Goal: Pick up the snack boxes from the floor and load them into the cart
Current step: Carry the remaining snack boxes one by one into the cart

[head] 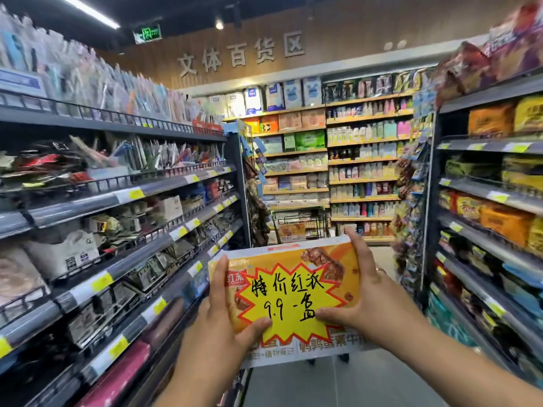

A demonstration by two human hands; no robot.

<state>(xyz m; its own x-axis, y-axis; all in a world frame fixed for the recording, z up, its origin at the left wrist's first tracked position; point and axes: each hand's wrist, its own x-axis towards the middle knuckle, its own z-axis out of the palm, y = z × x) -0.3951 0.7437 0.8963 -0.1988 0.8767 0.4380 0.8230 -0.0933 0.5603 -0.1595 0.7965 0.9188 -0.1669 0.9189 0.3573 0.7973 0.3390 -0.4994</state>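
Standing beyond the held snack box (pixel 289 292), the cart (pixel 318 224) seemingly contains boxes (pixel 291 231).

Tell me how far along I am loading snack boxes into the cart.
Done: one orange box seems to sit in the shopping cart at the aisle's end. In hand: left hand and right hand grip a snack box. Left: getting it into the cart; any floor boxes are out of view.

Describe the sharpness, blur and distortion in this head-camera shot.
Head view: the snack box, its handwritten price label, the left hand and right hand are sharp; the left shelves and right shelves smear toward the frame edges; wide-angle distortion bows the shelf lines; the ceiling light strip is bright; the far cart looks soft.
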